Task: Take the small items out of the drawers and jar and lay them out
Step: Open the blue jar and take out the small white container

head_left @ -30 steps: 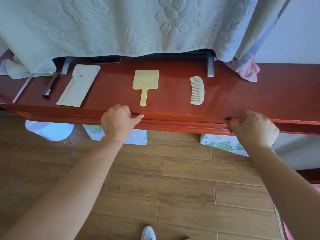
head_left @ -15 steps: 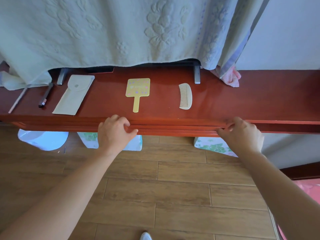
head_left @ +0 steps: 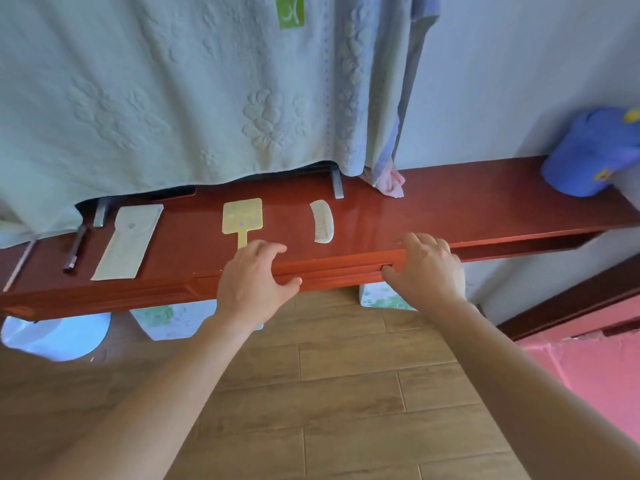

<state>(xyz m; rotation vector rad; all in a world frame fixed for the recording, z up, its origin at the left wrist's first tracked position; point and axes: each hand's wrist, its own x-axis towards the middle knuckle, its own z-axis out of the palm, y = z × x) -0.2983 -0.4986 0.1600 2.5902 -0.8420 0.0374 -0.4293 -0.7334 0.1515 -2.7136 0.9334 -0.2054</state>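
Note:
A red wooden table [head_left: 485, 195] has a shut drawer front [head_left: 339, 275] under its front edge. On top lie a yellow hand mirror [head_left: 242, 219], a cream comb [head_left: 322, 221], a pale flat pouch [head_left: 129, 241], a dark pen [head_left: 74, 252] and a thin stick [head_left: 19, 268]. My left hand [head_left: 254, 280] grips the front edge below the mirror's handle, fingers curled onto the top and thumb on the drawer front. My right hand [head_left: 427, 268] grips the edge the same way, thumb at the drawer's right end. No jar is in view.
A pale green towel [head_left: 173, 98] hangs over the back of the table and hides what is behind it. A blue cap [head_left: 588, 154] sits at the far right, a pink cloth [head_left: 390, 181] near the middle. Bags [head_left: 55, 336] stand on the wood floor beneath.
Both hands have shifted from gripping under the edge to fingers on top, and they now sit closer together. The view has tilted up and right, bringing the blue cap into sight.

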